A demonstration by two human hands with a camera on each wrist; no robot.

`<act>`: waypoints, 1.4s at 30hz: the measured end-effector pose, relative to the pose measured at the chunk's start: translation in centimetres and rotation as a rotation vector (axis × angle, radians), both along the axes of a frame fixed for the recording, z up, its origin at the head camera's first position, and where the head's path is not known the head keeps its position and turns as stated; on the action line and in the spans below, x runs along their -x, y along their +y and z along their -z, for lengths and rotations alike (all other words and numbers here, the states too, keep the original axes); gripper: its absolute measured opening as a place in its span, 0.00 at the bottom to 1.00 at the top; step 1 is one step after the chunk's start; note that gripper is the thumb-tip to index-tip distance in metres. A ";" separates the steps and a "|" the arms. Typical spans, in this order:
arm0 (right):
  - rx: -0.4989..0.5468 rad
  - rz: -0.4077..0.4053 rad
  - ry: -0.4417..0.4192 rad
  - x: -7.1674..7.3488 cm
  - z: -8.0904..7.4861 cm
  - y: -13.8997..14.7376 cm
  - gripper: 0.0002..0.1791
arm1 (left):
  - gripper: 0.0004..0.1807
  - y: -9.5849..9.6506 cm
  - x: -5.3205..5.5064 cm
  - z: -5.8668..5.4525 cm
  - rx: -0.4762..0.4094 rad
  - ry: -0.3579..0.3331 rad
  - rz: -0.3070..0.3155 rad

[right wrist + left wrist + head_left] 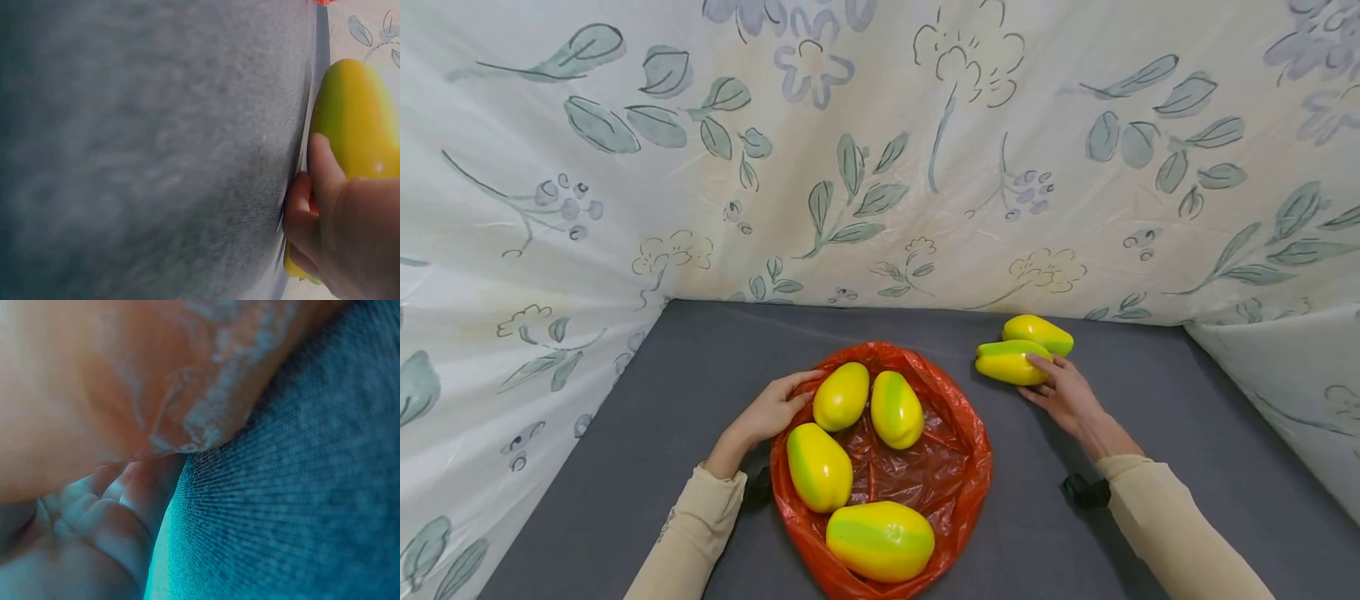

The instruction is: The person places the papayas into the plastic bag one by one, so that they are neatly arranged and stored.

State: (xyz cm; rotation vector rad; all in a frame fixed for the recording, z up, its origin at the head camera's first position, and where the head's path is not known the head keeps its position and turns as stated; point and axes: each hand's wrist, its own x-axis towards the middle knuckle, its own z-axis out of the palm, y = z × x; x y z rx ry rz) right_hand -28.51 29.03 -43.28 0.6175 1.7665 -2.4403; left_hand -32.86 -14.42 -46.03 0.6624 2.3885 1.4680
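Note:
A red plastic bag (976,442) stands on the dark grey tabletop with its mouth wide open and its rim rolled out. Several yellow-green papayas lie inside, one (880,542) near the front and another (841,397) by the far left rim. My left hand (769,410) holds the bag's left rim; its fingertips are partly hidden there. Over to the right, my right hand (1066,398) grips the near end of a papaya (1006,363), thumb on top. In the right wrist view this papaya (359,119) appears large beside the fingers. One more papaya (1037,332) lies just behind it.
A dark grey cloth (715,350) covers the table. Pale curtains (880,167) with a leaf and flower print hang along the back and both sides. The two loose papayas lie close to the table's back edge.

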 end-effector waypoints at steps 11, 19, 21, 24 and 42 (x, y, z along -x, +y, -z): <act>-0.026 -0.071 0.010 -1.8 0.3 -0.2 0.49 | 0.23 0.1 0.0 0.1 -0.015 -0.004 0.010; -0.049 -0.139 0.032 -3.2 -0.2 -1.3 0.48 | 0.23 0.0 0.1 0.3 -0.019 -0.001 0.016; -0.055 -0.157 0.040 -3.6 -0.4 -1.6 0.48 | 0.22 0.0 0.2 0.4 -0.015 0.006 0.015; -0.056 -0.181 0.050 -4.2 -0.7 -2.1 0.46 | 0.23 0.1 0.3 0.4 -0.008 0.008 0.015; -0.058 -0.313 0.087 -7.1 -1.7 -5.0 0.37 | 0.23 0.1 0.2 0.0 0.005 -0.004 0.006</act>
